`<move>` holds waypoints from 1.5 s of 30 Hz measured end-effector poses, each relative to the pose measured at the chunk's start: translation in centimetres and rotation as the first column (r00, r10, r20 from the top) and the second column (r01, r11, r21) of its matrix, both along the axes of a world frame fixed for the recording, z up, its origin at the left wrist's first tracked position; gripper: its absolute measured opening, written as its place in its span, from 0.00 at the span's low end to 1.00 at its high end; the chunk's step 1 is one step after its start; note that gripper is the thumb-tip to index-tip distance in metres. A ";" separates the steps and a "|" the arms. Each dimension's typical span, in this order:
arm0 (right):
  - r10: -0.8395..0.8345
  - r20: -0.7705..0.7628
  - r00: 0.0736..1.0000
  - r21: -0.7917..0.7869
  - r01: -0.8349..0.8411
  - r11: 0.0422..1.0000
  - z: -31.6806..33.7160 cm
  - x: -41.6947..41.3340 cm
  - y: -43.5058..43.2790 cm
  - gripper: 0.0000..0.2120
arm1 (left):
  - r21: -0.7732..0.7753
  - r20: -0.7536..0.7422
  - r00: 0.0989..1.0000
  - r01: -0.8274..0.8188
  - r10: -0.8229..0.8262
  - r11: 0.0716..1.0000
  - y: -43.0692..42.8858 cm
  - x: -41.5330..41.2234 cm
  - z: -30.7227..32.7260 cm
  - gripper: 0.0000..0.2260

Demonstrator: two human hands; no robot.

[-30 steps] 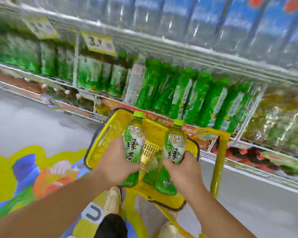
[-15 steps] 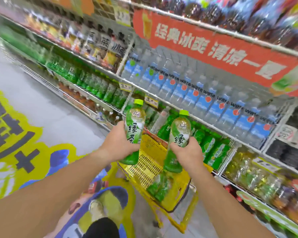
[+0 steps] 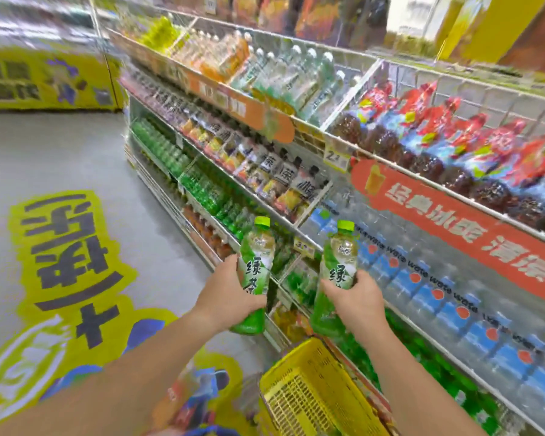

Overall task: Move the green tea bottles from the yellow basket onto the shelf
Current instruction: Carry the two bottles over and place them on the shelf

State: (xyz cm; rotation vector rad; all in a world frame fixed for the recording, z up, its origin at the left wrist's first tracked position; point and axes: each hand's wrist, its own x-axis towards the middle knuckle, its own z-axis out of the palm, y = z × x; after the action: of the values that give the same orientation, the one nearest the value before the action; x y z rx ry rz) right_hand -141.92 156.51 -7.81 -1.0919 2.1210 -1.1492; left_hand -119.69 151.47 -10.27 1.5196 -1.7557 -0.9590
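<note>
My left hand (image 3: 225,298) grips one green tea bottle (image 3: 255,265) around its middle, upright, lime cap up. My right hand (image 3: 357,305) grips a second green tea bottle (image 3: 336,278) the same way. Both bottles are held in front of the store shelf (image 3: 309,243), level with the row of green drink bottles. The yellow basket (image 3: 315,394) sits below my right forearm at the bottom of the view; its contents are hidden from here.
The shelf unit runs from mid-left to the right edge, with rows of green bottles (image 3: 202,190), water bottles (image 3: 438,297), tea cartons and red snack bags (image 3: 453,143). A price tag (image 3: 303,246) hangs between the bottles. Grey floor with a yellow floor graphic (image 3: 66,265) lies to the left.
Both hands lifted the two bottles up out of the basket and toward the shelf. My view swung up and left, so the basket dropped to the bottom of the frame.
</note>
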 end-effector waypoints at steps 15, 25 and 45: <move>0.185 0.021 0.983 0.030 -0.185 0.982 -0.7 12.6 -19.3 0.12 | -0.034 -0.009 0.986 -0.169 0.169 0.985 -16.8 13.2 1.3 0.20; 0.274 -0.021 0.962 0.039 -0.273 0.961 0.3 17.3 -32.3 0.13 | 0.005 -0.002 0.973 -0.231 0.231 0.973 -28.0 17.2 2.2 0.17; 0.340 0.061 0.939 -0.029 -0.338 0.941 0.1 22.0 -56.3 0.18 | 0.001 0.058 0.980 -0.191 0.191 0.981 -52.3 21.8 2.2 0.18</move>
State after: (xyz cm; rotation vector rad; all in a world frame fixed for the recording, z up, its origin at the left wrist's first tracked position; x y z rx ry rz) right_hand -119.96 100.16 -7.74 -1.3461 1.7852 -1.0234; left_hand -97.89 99.13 -8.08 1.7003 -1.6113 -0.8323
